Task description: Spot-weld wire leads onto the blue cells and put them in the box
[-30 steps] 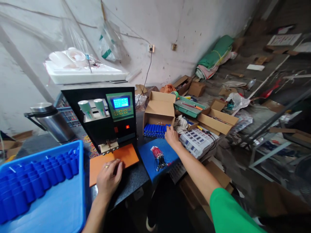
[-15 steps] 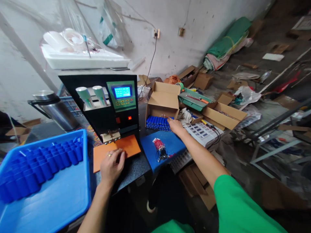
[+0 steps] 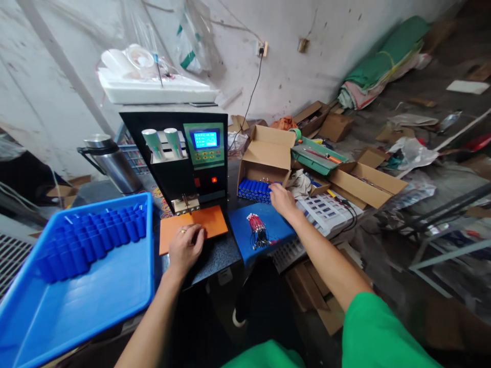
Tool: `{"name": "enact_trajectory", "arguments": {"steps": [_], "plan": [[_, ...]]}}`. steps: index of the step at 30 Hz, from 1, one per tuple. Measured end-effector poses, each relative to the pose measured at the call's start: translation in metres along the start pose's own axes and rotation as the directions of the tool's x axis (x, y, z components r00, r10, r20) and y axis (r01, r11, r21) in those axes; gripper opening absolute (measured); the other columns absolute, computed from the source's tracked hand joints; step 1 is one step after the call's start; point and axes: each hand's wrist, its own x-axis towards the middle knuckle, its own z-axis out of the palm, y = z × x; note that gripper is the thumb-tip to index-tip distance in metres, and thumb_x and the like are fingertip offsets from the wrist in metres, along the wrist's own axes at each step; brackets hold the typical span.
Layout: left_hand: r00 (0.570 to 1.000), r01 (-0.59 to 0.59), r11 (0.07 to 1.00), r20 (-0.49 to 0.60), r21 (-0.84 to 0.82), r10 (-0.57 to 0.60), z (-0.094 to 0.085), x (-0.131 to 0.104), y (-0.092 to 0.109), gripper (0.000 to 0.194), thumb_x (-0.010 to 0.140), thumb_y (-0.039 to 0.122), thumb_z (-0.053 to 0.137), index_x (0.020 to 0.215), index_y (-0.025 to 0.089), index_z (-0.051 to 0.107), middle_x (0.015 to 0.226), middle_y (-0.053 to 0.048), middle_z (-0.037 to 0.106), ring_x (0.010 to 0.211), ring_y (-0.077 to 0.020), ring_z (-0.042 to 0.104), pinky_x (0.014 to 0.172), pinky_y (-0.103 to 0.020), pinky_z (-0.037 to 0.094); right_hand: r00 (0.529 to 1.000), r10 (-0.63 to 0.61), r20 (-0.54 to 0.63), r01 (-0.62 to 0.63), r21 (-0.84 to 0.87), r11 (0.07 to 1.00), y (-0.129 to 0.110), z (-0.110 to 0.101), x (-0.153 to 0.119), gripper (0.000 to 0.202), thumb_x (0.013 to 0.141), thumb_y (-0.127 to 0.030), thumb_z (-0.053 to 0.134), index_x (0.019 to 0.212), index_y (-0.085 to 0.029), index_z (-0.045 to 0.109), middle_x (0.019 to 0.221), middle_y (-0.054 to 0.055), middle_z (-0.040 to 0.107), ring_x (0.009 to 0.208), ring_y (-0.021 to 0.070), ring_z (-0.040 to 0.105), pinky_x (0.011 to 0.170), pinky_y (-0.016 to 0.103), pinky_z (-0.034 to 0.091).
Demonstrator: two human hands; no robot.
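Two bare hands are held over the things on a dark table (image 3: 215,266). By the right hand (image 3: 283,199), the right end of the small blue cylinders (image 3: 255,189) is reached; these are stacked in rows inside an open cardboard box (image 3: 266,153), whose lid is raised at the back. Whether a cylinder is pinched between the right fingers cannot be told. The left hand (image 3: 186,246) is rested at the front of an orange board (image 3: 217,222), palm down. Its fingers are loosely curled, and whether they are closed on anything cannot be told, as the undersides are hidden.

Behind the board, a black machine (image 3: 169,179) is fitted with a lit blue screen (image 3: 206,139) and two pale green cylinders set side by side. A white foam tray (image 3: 153,92) is placed on top of it. Between the board and the right forearm, a blue mat (image 3: 240,217) is laid out, and red and black wires (image 3: 258,230) are bunched on it. At the left, wider blue cylinders (image 3: 99,240) are stood in packed rows in a blue tray (image 3: 88,312). Behind that tray, a steel jug (image 3: 118,166) is seen.
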Motion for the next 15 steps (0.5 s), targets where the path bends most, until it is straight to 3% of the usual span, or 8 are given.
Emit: {"name": "enact_trajectory", "arguments": {"steps": [2, 4, 7, 11, 15], "plan": [[1.000, 0.004, 1.000, -0.003, 0.008, -0.004, 0.000, 0.000, 0.001, 0.016, 0.092, 0.032, 0.055, 0.094, 0.019, 0.066, 0.090, -0.007, 0.071, 0.080, -0.0200, 0.065, 0.075, -0.032, 0.049, 0.998, -0.027, 0.062, 0.019, 0.140, 0.990, -0.011, 0.010, -0.004, 0.030, 0.096, -0.024, 0.048, 0.115, -0.018, 0.070, 0.113, 0.010, 0.072, 0.103, 0.0233, 0.068, 0.090, 0.030, 0.049], [1.000, 0.004, 1.000, -0.003, 0.012, -0.004, 0.000, 0.001, 0.002, 0.016, 0.092, 0.031, 0.054, 0.094, 0.019, 0.065, 0.089, -0.007, 0.071, 0.079, -0.0200, 0.064, 0.075, -0.032, 0.049, 0.976, -0.063, 0.207, 0.008, 0.256, 0.967, -0.022, 0.026, -0.003, 0.021, 0.090, -0.023, 0.057, 0.101, -0.018, 0.075, 0.095, 0.008, 0.076, 0.094, 0.0212, 0.069, 0.084, 0.027, 0.049], [1.000, 0.010, 1.000, 0.009, 0.016, -0.010, 0.000, 0.001, 0.002, 0.017, 0.093, 0.031, 0.054, 0.094, 0.019, 0.065, 0.088, -0.007, 0.070, 0.079, -0.0200, 0.064, 0.075, -0.032, 0.049, 0.935, -0.135, 0.328, 0.010, 0.355, 0.935, -0.031, 0.050, 0.003, 0.020, 0.081, -0.018, 0.067, 0.098, -0.017, 0.077, 0.094, 0.006, 0.077, 0.089, 0.0197, 0.070, 0.082, 0.025, 0.048], [0.999, 0.022, 0.999, 0.024, 0.024, -0.023, 0.000, 0.001, 0.001, 0.017, 0.093, 0.031, 0.053, 0.094, 0.019, 0.064, 0.087, -0.007, 0.070, 0.079, -0.0202, 0.063, 0.075, -0.033, 0.049, 0.917, -0.174, 0.359, 0.023, 0.388, 0.921, -0.033, 0.069, 0.006, 0.017, 0.077, -0.011, 0.065, 0.085, -0.018, 0.079, 0.091, 0.005, 0.077, 0.089, 0.0199, 0.070, 0.079, 0.023, 0.048], [1.000, 0.008, 1.000, 0.024, 0.028, -0.009, 0.000, 0.000, 0.001, 0.016, 0.093, 0.031, 0.053, 0.094, 0.018, 0.064, 0.087, -0.007, 0.070, 0.079, -0.0202, 0.063, 0.075, -0.032, 0.049, 0.937, -0.122, 0.327, -0.033, 0.433, 0.901, -0.029, 0.076, 0.003, 0.015, 0.078, -0.011, 0.062, 0.073, -0.016, 0.075, 0.075, 0.004, 0.075, 0.076, 0.0167, 0.068, 0.067, 0.021, 0.045]]}}
